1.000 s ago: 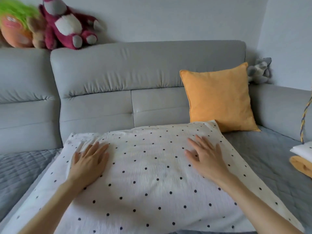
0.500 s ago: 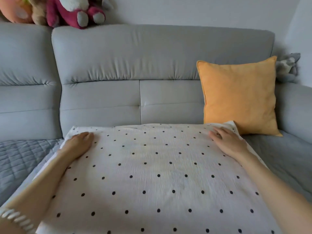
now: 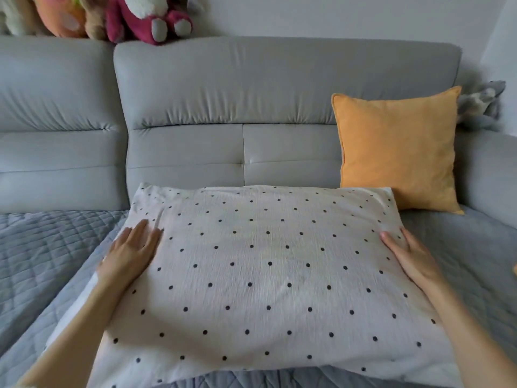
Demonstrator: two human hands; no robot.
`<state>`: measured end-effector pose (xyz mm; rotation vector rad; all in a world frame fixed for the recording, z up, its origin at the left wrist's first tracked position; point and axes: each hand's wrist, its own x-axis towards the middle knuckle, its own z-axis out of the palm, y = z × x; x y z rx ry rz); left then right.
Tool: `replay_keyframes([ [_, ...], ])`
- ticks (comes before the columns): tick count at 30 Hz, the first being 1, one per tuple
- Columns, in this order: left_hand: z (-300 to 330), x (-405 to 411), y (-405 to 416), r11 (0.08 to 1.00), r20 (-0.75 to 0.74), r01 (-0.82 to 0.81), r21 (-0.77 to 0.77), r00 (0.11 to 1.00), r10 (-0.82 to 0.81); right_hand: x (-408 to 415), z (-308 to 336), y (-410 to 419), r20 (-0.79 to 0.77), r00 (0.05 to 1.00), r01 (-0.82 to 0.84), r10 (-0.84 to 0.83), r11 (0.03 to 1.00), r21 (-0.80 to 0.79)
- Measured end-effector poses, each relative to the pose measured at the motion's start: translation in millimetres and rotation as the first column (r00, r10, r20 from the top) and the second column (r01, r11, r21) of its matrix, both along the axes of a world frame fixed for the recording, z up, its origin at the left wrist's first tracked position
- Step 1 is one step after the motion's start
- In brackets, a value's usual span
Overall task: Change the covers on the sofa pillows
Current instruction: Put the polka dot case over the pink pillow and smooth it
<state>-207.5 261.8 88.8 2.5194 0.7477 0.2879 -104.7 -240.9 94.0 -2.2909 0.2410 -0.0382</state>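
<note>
Dotted pillow (image 3: 268, 275) lies flat on the sofa seat (image 3: 42, 247), white cover with black dots, filled and smooth. Left hand (image 3: 131, 254) and right hand (image 3: 411, 257) rest on its side edges, fingers straight, pillow between them. Orange pillow (image 3: 397, 149) stands just beyond the right fingers.

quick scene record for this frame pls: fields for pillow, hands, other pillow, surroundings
main pillow: polka-dot pillow, white with dark dots, lying flat on the quilted sofa cover
left hand: flat on the pillow's left side, fingers straight
right hand: flat along the pillow's right edge, fingers straight
other pillow: orange pillow, upright against the grey sofa backrest, behind the dotted pillow's far right corner
on backrest top: plush toys
far right: grey plush toy
</note>
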Motion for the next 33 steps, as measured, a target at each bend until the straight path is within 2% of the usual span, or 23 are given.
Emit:
replay_keyframes([
  [4,15,-31,-8,0.952,-0.027,-0.096,-0.291,0.995,0.092,-14,6,-2,-0.002,1.000,0.004,-0.003,0.993,0.119],
  [7,29,-34,-5,0.829,0.017,-0.108,-0.548,0.990,0.140,-16,14,-1,-0.042,0.998,-0.035,0.049,0.953,0.300],
  [9,37,-30,-7,0.792,0.063,-0.088,-0.604,0.985,0.158,-17,21,4,-0.046,0.997,-0.044,0.065,0.932,0.361],
  [13,42,-21,-17,0.823,0.199,-0.090,-0.561,0.950,0.240,-15,23,18,0.023,0.999,0.011,-0.022,0.923,0.384],
  [19,52,-29,-24,0.861,0.435,-0.055,-0.506,0.846,0.309,-14,35,24,0.207,0.970,0.018,-0.128,0.886,0.464],
  [26,83,-22,2,0.845,0.682,0.049,-0.533,0.616,0.395,9,64,58,0.413,0.902,-0.143,-0.126,0.816,0.561],
  [30,106,-4,42,0.830,0.753,0.099,-0.549,0.488,0.440,57,92,96,0.538,0.825,-0.242,-0.171,0.753,0.611],
  [33,118,27,79,0.832,0.779,0.115,-0.543,0.438,0.448,106,116,128,0.626,0.761,-0.317,-0.168,0.747,0.585],
])
